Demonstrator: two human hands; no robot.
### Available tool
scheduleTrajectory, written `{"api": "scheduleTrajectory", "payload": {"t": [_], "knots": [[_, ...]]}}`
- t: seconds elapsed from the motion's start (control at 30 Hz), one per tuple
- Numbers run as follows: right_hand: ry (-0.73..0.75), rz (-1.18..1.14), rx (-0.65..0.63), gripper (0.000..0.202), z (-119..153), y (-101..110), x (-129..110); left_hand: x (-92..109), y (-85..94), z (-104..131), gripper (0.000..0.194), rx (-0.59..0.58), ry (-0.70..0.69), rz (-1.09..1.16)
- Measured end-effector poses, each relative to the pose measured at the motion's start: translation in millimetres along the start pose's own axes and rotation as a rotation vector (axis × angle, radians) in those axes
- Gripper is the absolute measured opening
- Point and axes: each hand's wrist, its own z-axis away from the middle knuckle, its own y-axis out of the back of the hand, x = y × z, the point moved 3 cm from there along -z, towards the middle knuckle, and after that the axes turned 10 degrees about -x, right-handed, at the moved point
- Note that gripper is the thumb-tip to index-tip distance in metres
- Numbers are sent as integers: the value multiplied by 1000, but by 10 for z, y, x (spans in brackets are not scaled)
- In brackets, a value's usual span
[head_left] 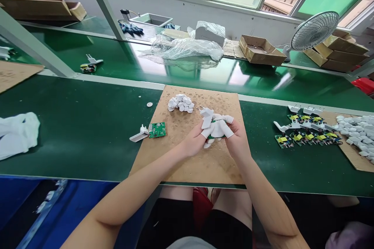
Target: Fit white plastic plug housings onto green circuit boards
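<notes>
Above the middle of a brown cardboard sheet [181,167], which lies on the green table [87,124], two hands are joined around one small assembly. It consists of a green circuit board [224,136], mostly covered by the fingers and by a white piece [217,129], and of a white plug part [207,117], which stands out at the upper left. The left hand [196,139] grasps the board from its left side, with the thumb near the plug part; the right hand [237,136] grasps it from the other side, with its thumb laid upon the white piece. Several fingertips wear white covers. I cannot tell how the fingers underneath are bent. Near the far edge of the sheet is a heap of white pieces [181,103]. At the left, another board [157,129] rests partly on the sheet, and its white plug [138,136] reaches over the table. Well apart on the right, several boards with yellow parts [309,138] stand in rows, just beside a larger white heap [359,134]. Behind the table, clear plastic wrapping [189,48] lies near an open carton [261,52].
</notes>
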Motion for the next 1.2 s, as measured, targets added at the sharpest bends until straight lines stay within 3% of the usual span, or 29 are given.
{"api": "scheduleTrajectory", "payload": {"t": [0.2, 0.47, 0.67, 0.9, 1.07, 1.2], "knots": [[77, 176, -11, 35, 38, -13, -60, -62, 56, 15, 57, 48, -27, -11], [174, 131, -60, 42, 38, -64, -40, 22, 115, 13, 46, 261, -139, -334], [60, 14, 63, 41, 9, -38, -10, -59, -5, 25, 62, 10, -27, -52], [15, -62, 12, 40, -10, -25, -7, 6, -10, 26, 44, 149, -83, -159], [8, -84, 32, 39, -15, -1, 7, -39, 27, 27, 49, 6, -8, 20], [-3, -97, -44, 39, 1, -2, 3, -48, 42, 22, 55, -60, -21, 120]]}}
